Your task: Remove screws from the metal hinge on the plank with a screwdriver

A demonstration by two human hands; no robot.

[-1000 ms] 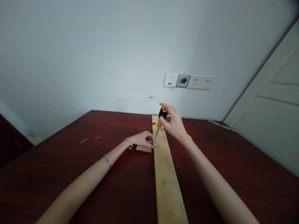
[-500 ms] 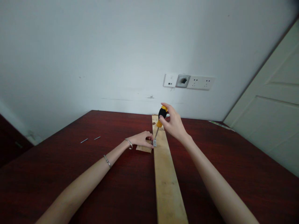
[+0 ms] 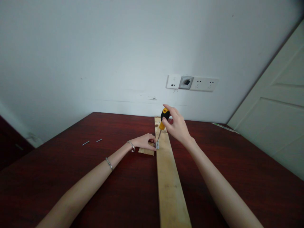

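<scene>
A yellow-and-black screwdriver (image 3: 165,114) is gripped by its handle in my right hand (image 3: 177,125), tilted, with its tip down at a small metal bracket (image 3: 157,145). The bracket lies on the left edge of a long wooden plank (image 3: 169,180). My left hand (image 3: 145,141) is closed at that edge, thumb and curled fingers against the bracket's left side. Under the left hand, a short wooden piece (image 3: 146,151) sits against the plank's left side; the hand covers part of it.
Two loose screws or nails (image 3: 85,143) lie on the dark red table (image 3: 114,190), to the left. Behind the table a pale wall (image 3: 118,57) carries sockets (image 3: 204,84). A thin printed strip (image 3: 225,128) lies by the far right edge, near a white door (image 3: 280,104).
The screwdriver handle and my right hand have shifted very slightly up and left. My left hand, the bracket and the plank look unmoved.
</scene>
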